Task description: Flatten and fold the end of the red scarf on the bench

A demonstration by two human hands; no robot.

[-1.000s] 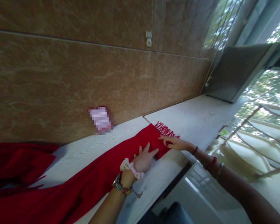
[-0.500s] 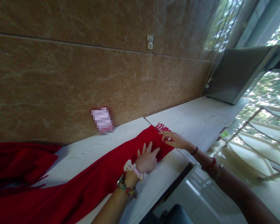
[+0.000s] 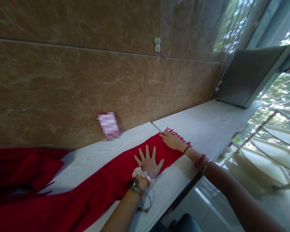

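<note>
A long red scarf [image 3: 103, 180] lies along the white wood-grain table, its fringe [image 3: 177, 134] spread at the far right end. My left hand [image 3: 149, 163] rests on the scarf with its fingers spread wide, palm down. Just beyond it, my right hand [image 3: 172, 140] lies flat across the scarf's end, close beside the fringe. Neither hand grips the cloth. More red cloth [image 3: 21, 169] is bunched at the left by the wall, with some fringe strands showing.
A blurred pink and white packet [image 3: 108, 125] leans against the brown tiled wall [image 3: 74, 80]. The white table [image 3: 207, 112] runs right to a grey box-shaped appliance [image 3: 246, 74]. Pale chairs [image 3: 270, 154] stand on the floor at right. A small cat-shaped hook [image 3: 157, 44] is on the wall.
My right hand has come down from above the scarf's end and now lies flat on it. The fingers of my left hand have spread wider. The fringe looks more spread out.
</note>
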